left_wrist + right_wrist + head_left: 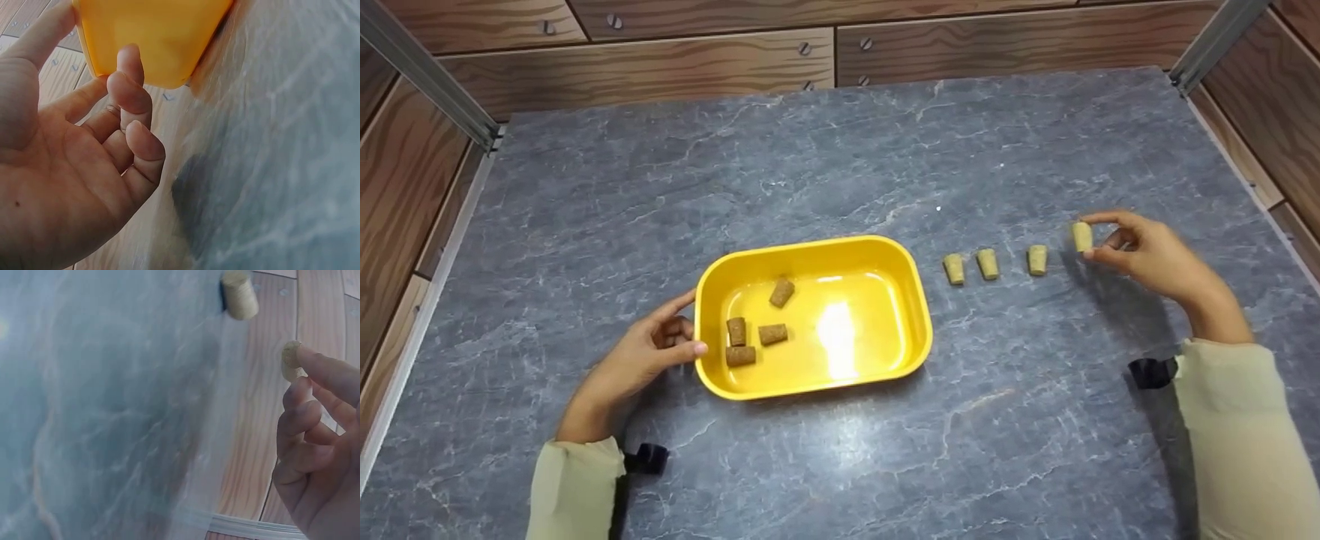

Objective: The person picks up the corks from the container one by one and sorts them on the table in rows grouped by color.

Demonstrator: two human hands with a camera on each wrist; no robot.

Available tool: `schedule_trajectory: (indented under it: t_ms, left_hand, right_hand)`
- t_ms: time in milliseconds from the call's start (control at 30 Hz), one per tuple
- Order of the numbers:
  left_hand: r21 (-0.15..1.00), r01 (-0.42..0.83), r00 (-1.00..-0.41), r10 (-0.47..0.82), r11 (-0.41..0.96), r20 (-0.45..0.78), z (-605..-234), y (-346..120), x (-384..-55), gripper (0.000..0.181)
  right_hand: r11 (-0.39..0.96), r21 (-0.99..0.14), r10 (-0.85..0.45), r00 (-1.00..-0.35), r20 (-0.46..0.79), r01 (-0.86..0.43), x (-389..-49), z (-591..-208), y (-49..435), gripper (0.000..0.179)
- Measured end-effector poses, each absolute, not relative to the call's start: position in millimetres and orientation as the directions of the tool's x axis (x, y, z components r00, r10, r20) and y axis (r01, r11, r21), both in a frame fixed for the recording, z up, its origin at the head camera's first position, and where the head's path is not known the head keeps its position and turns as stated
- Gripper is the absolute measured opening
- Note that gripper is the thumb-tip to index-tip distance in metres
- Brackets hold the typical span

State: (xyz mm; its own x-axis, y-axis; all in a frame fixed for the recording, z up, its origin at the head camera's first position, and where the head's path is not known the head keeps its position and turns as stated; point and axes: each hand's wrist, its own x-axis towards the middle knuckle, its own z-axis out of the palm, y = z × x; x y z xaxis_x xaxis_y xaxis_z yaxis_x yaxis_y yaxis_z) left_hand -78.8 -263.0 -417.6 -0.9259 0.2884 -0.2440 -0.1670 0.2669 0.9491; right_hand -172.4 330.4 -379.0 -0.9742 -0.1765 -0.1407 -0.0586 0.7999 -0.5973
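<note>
Pale cork between pinched right fingers, yellow tray in grip of left fingers

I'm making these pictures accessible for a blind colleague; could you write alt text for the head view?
A person's right hand pinches a pale cork beside a row of three more pale corks on a grey marbled table. Their left hand touches the left end of a yellow tray with four brown corks inside.

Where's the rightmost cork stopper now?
In the head view, the rightmost cork stopper is at right, pinched in the right grip, right of three matching stoppers.
</note>
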Motion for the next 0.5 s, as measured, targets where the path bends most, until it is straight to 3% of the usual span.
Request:
schedule_trajectory:
  t_ms: [500]
  left_hand:
    - [0.947, -0.168, -0.929, 0.278, 0.274, -0.245, -418.6, -263.6, -79.8, 0.076]
  right_hand:
    - [0.860, -0.508, -0.193, -0.947, -0.256, -0.037, -185.1, -389.9, 334.9, 0.046]
